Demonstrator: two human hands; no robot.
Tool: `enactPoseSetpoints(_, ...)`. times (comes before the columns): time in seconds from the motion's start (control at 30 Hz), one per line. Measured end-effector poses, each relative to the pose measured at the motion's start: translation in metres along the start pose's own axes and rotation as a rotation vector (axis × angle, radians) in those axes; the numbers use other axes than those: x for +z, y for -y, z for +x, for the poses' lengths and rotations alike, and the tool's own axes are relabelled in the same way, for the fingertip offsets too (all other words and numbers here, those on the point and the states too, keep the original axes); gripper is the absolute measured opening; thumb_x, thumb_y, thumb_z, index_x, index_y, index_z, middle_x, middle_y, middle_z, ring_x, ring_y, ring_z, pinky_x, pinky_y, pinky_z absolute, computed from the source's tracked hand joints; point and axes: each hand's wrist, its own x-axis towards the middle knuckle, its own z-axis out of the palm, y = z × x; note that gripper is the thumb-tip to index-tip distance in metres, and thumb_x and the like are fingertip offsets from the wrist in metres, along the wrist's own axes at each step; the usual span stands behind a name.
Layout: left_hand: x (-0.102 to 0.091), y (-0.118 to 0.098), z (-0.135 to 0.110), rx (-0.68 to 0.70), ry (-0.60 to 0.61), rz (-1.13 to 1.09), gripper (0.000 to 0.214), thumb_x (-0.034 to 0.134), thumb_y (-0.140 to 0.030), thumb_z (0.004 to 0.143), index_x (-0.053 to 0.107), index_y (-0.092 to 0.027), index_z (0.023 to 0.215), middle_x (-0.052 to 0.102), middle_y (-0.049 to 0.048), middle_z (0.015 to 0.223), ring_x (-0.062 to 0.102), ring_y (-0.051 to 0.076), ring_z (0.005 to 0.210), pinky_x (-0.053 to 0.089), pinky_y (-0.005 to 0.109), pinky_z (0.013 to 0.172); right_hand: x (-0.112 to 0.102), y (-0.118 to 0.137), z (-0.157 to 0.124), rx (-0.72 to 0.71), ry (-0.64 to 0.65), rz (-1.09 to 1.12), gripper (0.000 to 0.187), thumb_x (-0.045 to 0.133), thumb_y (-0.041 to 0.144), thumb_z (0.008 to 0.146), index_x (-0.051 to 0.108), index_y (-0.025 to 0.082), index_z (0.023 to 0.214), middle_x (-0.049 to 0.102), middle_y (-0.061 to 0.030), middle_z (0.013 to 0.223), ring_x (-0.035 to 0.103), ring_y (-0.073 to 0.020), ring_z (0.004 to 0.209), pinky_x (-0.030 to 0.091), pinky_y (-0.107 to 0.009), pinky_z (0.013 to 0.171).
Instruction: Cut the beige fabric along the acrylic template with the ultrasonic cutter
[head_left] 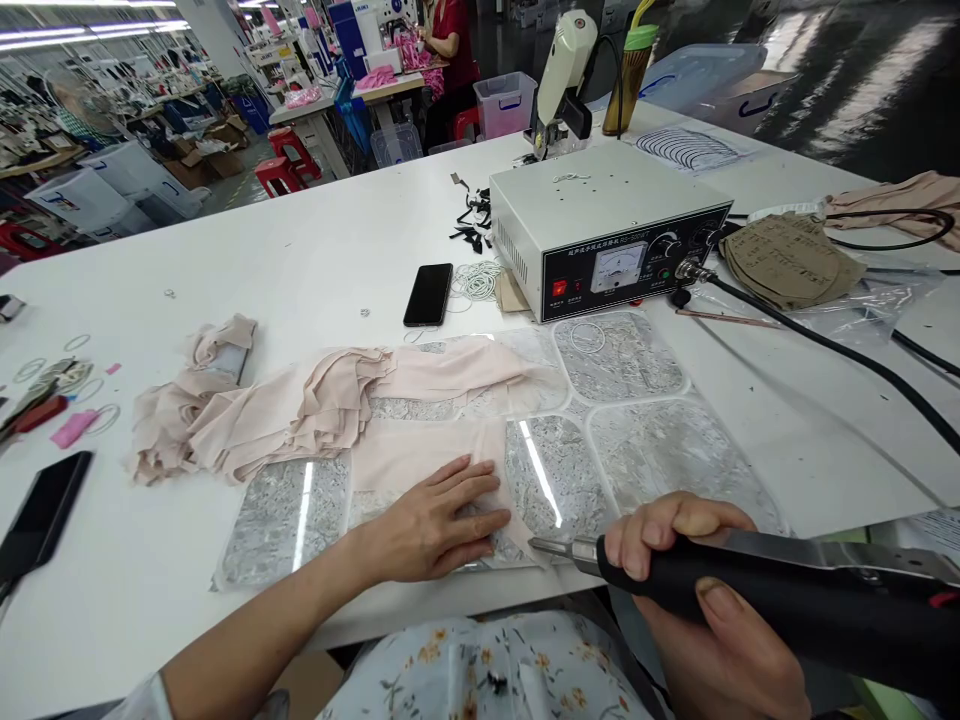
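My left hand point(439, 520) lies flat, fingers stretched out, on a piece of pale pink fabric point(420, 455) spread over a scratched clear glass plate point(637, 450) on the white table point(315, 240). My right hand point(712, 600) is wrapped round the black handle of a handheld cutting tool point(750, 590). Its metal tip point(551, 546) points left, close to my left fingertips at the fabric's near edge. A pile of the same pink fabric pieces point(247, 410) lies to the left.
A white control box with a dial meter point(607, 225) stands behind the glass, its black cable point(825, 345) running right. A phone point(428, 294) and white rings point(476, 280) lie beside it. Tan fabric pieces point(787, 260) sit right; another phone point(41, 515) lies far left. Another person works at the back.
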Motion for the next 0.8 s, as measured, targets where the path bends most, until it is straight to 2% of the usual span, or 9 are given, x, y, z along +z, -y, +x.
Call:
enactPoseSetpoints(0.33, 0.0009, 0.0012, -0.0005, 0.0, 0.008, -0.02, 0.03, 0.047, -0.032, 0.098, 0.059, -0.015, 0.12, 0.053, 0.0147, 0.128, 0.037, 0.029, 0.136, 0.034, 0.048, 0.113, 0.0041, 0.0057, 0.0019, 0.017, 0.003, -0.02, 0.012, 0.06, 0.031, 0.082, 0.057, 0.023, 0.089, 0.051, 0.001, 0.073, 0.054, -0.0111, 0.057, 0.052, -0.029, 0.056)
enactPoseSetpoints(0.57, 0.0029, 0.0012, -0.0019, -0.006, 0.029, -0.032, 0.034, 0.047, -0.033, 0.098, 0.055, -0.016, 0.126, 0.053, 0.0148, 0.128, 0.036, 0.03, 0.137, 0.032, 0.05, 0.113, 0.0026, 0.004, -0.0026, 0.03, -0.015, 0.003, 0.013, 0.06, 0.031, 0.081, 0.056, 0.023, 0.091, 0.051, 0.0017, 0.076, 0.054, -0.0105, 0.058, 0.052, -0.029, 0.058)
enactPoseSetpoints(0.8, 0.0029, 0.0018, -0.0026, -0.01, 0.019, -0.075, 0.031, 0.049, -0.034, 0.097, 0.059, -0.014, 0.119, 0.053, 0.0156, 0.127, 0.034, 0.031, 0.138, 0.03, 0.05, 0.115, 0.0038, 0.0051, -0.0018, 0.032, -0.028, -0.015, 0.013, 0.059, 0.031, 0.081, 0.058, 0.024, 0.091, 0.049, 0.001, 0.074, 0.052, -0.0117, 0.056, 0.049, -0.031, 0.054)
